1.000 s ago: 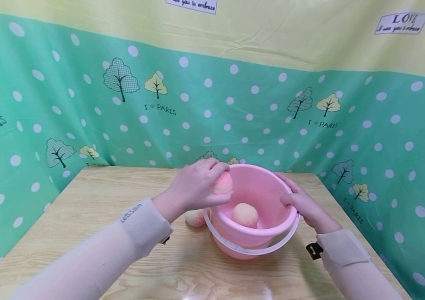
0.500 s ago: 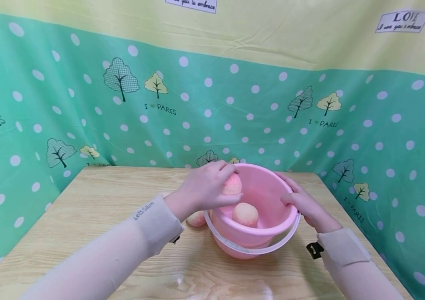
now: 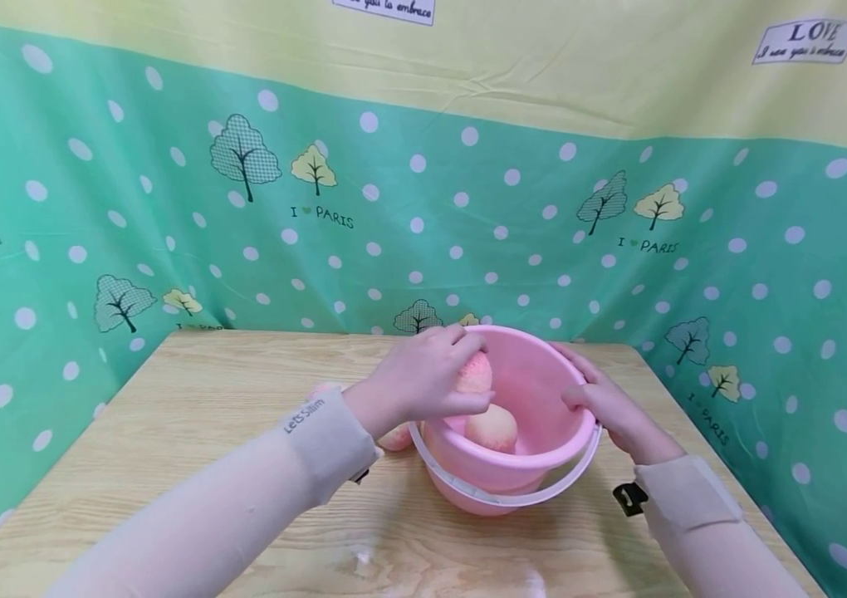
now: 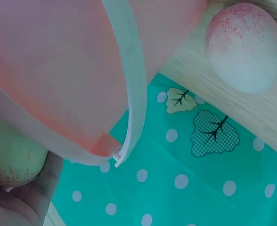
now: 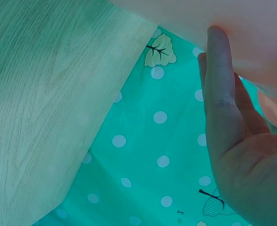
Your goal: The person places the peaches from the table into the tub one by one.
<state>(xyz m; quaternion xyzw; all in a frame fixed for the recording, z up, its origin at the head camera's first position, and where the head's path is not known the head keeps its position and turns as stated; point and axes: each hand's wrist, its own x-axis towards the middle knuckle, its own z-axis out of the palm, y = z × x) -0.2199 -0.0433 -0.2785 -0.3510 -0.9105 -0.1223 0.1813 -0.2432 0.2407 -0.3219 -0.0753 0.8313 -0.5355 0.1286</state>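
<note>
Corner hung with a green cloth backdrop (image 3: 394, 249), white polka dots all over, a plain yellow band (image 3: 580, 75) along the top. Printed trees (image 3: 246, 156), some checked, some yellow, captioned "I PARIS" with a small green heart between; a white "LOVE" label (image 3: 808, 41) sits high on the right.

Below it, a pale wood-grain tabletop (image 3: 229, 399), light catching at the near edge.

On the tabletop, toward the right: a round pink plastic bucket (image 3: 539, 374), smooth-walled, with a thick rim. Its curved white handle (image 3: 501, 499) hangs down on the near side.

The left hand (image 3: 431, 374) grips a rounded, peach-like pink fruit (image 3: 476, 374) at the left of the bucket's mouth, fingers curled around it. Rosy where it shows from above; in the left wrist view paler, flecked red low down.

The right hand (image 3: 606, 407) holds the bucket's far-right rim, thumb inside, fingers along the outer wall.

Inside the bucket: a cream fruit (image 3: 491, 428), blushed pink on its lower side.

Left of the bucket, on the wood, partly hidden by the left arm: a pink-and-white fruit (image 3: 396, 438). Another pinkish fruit (image 3: 325, 388) just shows behind the wrist.

Pale sleeves (image 3: 222, 507), greyish wrist bands (image 3: 330, 448) on both arms.
</note>
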